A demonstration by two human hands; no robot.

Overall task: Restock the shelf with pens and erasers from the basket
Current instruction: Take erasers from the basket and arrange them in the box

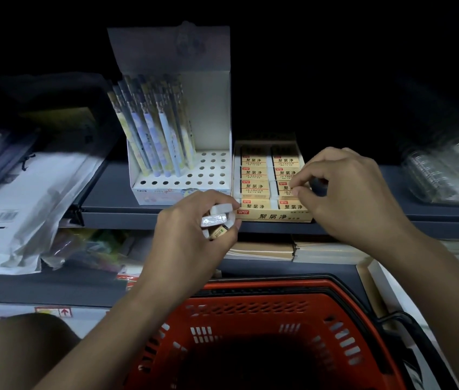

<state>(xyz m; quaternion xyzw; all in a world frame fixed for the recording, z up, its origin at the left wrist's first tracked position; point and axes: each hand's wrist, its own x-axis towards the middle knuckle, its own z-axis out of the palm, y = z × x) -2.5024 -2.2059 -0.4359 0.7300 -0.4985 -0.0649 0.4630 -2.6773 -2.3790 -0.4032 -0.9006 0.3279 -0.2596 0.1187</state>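
A yellow eraser box [274, 217] sits on the shelf [144, 212], filled with rows of wrapped erasers [254, 186]. My right hand [352, 192] is over the box's right side, and its fingertips pinch an eraser in the right column. My left hand [191, 235] hovers just left of the box front and grips a small bunch of erasers [218, 218]. To the left stands a white pen display [177, 164] with several pens [155, 130] in its holes. The red basket [251, 333] lies below my arms, its inside dark.
Plastic-wrapped packages [25, 204] lie on the shelf at the left, and clear wrapped goods [448, 170] at the right. Notebooks [293, 250] are stacked on the lower shelf under the eraser box. The back of the shelf is dark.
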